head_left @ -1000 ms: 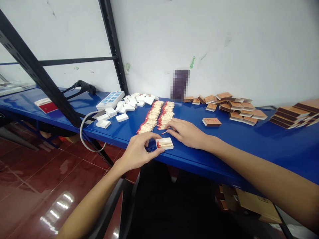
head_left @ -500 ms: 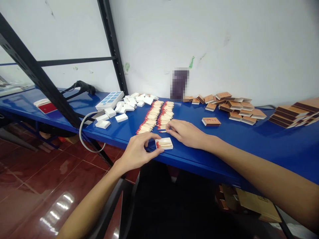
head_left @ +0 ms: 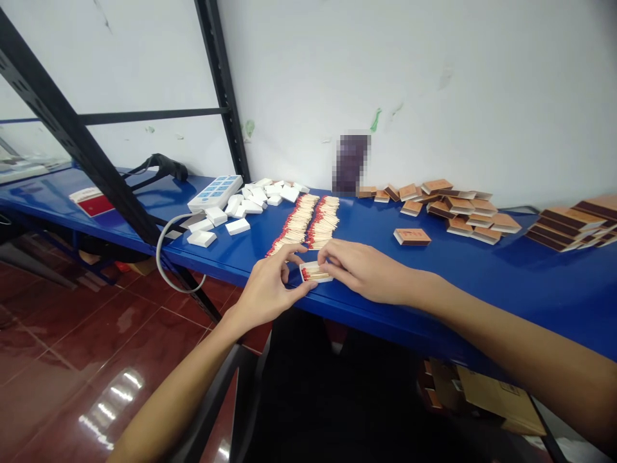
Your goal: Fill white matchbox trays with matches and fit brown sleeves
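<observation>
A small white matchbox tray with several red-tipped matches lying in it rests at the table's front edge. My left hand grips its left end between thumb and fingers. Over the tray's right end, my right hand is closed in a pinch at the tail ends of the matches; a match appears to be in its fingertips, partly hidden by them. Just beyond the hands, two long rows of loose matches, a left row and a right row, run back toward the wall.
White trays lie heaped behind on the left beside a white-and-blue device and a grey cable. One orange matchbox sleeve lies right of the matches; more sleeves are piled behind it. A black rack post rises at left.
My right hand has come from the near end of the right match row toward me, down over the tray, bringing a match. My left hand keeps its hold on the tray.
</observation>
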`<state>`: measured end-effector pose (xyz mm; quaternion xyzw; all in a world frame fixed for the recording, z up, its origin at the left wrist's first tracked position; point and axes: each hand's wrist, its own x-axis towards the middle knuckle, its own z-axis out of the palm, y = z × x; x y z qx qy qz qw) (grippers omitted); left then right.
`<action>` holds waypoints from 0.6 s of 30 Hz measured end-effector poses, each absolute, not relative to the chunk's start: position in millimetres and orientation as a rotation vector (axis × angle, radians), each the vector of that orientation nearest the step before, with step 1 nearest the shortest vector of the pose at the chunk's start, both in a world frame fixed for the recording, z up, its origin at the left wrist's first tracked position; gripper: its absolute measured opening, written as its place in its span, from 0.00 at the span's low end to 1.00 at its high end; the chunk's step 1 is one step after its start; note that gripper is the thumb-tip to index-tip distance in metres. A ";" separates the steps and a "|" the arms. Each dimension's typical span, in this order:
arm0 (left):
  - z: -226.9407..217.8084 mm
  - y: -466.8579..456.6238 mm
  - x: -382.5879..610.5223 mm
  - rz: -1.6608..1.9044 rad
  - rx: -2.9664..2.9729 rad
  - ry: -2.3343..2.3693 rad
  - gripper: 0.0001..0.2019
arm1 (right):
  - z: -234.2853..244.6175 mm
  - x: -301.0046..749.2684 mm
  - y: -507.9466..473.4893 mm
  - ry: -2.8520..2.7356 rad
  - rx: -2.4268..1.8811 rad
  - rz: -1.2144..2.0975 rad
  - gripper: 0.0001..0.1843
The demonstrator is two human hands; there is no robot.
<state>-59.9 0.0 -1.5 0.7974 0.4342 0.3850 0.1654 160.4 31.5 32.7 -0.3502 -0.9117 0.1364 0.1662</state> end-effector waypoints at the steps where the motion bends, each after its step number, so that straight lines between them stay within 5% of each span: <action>1: -1.2 -0.1 -60.0 1.093 2.284 1.237 0.23 | 32.2 159.1 29.7 -2.606 -0.998 0.400 0.11; 6: 1.0 -1.8 -59.9 1.079 2.360 1.234 0.12 | 31.2 157.5 28.3 -2.559 -1.017 0.438 0.12; 18: 2.6 -3.8 -62.0 0.985 2.338 1.176 0.17 | 31.8 154.7 31.4 -2.551 -0.984 0.517 0.04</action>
